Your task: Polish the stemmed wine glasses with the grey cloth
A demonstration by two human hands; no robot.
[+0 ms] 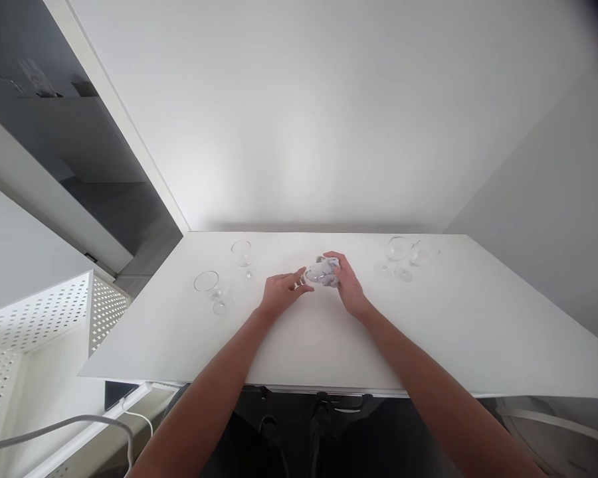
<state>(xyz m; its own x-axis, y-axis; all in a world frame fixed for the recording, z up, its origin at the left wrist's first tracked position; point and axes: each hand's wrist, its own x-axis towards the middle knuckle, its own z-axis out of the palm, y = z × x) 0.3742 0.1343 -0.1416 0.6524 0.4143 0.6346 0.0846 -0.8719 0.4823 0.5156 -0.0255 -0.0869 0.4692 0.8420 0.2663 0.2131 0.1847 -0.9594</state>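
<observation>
Over the middle of the white table I hold a clear glass [315, 273] tilted on its side. My left hand [282, 290] has its fingertips and thumb on the glass's left end. My right hand [347, 281] grips a crumpled white and grey cloth [330, 271], which wraps the glass's right end. The cloth hides much of the glass, so its full shape cannot be made out. To the left, two stemmed glasses stand upright, one nearer [216, 292] and one farther [242, 255]. At the right, two more stemmed glasses [398, 249] [419, 253] stand close together.
The white table [329, 352] meets a pale wall [299, 119] along its back edge. On the left are a perforated white panel [107, 309] and a doorway. A white cable [94, 418] loops at lower left. A round-edged chair-like object [558, 425] sits at lower right.
</observation>
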